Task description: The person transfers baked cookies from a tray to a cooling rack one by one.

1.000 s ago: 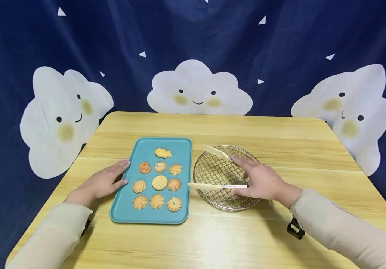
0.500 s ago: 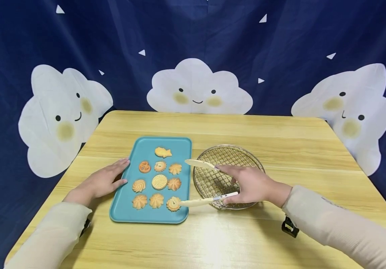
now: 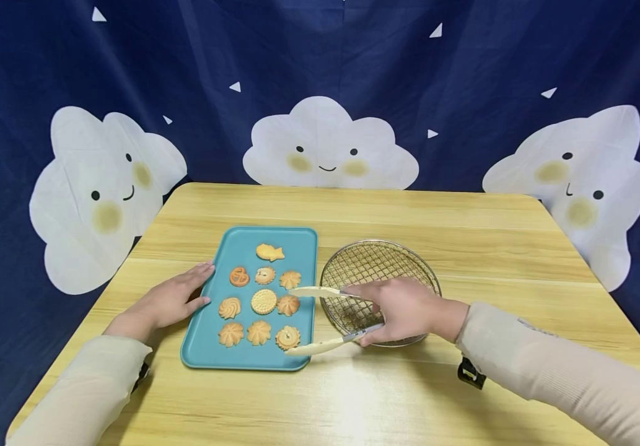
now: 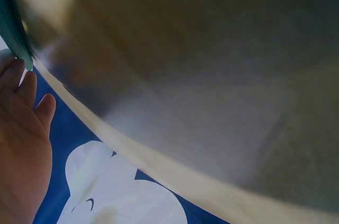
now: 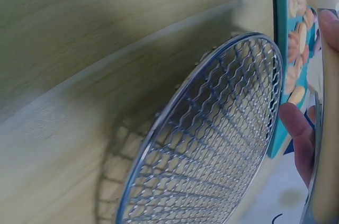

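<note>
Glare's blooming across the tabletop (image 3: 353,409), shadow's falling beneath the right sleeve (image 3: 554,365), and the left-wrist view is looking dim, blurry!

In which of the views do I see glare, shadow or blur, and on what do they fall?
Head view: bright glare on the near part of the table, soft shadow beside the right sleeve; right wrist view: meshed shadow of the wire rack; left wrist view: tabletop mostly dim and blurred, the left hand clearer.
</note>
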A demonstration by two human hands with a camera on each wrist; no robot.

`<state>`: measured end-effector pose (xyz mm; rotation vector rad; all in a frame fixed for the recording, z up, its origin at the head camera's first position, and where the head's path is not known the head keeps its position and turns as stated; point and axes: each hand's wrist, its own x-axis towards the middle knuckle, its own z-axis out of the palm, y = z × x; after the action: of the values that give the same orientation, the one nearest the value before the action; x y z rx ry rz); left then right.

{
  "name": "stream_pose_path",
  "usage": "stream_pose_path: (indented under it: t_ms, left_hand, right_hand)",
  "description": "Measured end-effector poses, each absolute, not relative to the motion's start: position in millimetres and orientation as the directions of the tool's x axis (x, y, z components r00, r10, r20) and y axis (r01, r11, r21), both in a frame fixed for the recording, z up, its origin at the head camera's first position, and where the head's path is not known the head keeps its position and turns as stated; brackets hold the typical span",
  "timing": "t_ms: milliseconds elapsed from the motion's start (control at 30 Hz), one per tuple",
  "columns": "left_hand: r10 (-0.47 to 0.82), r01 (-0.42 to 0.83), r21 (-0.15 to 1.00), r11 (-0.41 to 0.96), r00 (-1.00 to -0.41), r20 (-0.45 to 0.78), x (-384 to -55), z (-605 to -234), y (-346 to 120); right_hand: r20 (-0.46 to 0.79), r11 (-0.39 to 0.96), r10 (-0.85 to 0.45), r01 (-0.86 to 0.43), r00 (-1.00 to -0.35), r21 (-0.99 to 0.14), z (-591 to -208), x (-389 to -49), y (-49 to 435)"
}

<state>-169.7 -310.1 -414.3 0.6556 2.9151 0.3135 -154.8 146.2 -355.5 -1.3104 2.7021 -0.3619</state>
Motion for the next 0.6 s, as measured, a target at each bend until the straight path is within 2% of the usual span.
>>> stream_pose_path:
  t_ms: [233,600]
  left_hand:
    - [0.438,0.410,0.233,0.882,-0.895,-0.084,-170,-415,-310]
    - [0.436,0.406,0.239,0.882,-0.896,-0.086,-170,-415,-310]
  right_hand:
    - [-0.037,0.573,-0.807,-0.767,-0.589,-0.291,-354,-155,137]
    - [-0.118,0.571,-0.820,-0.782,-0.561,-0.251,-348,-155,124]
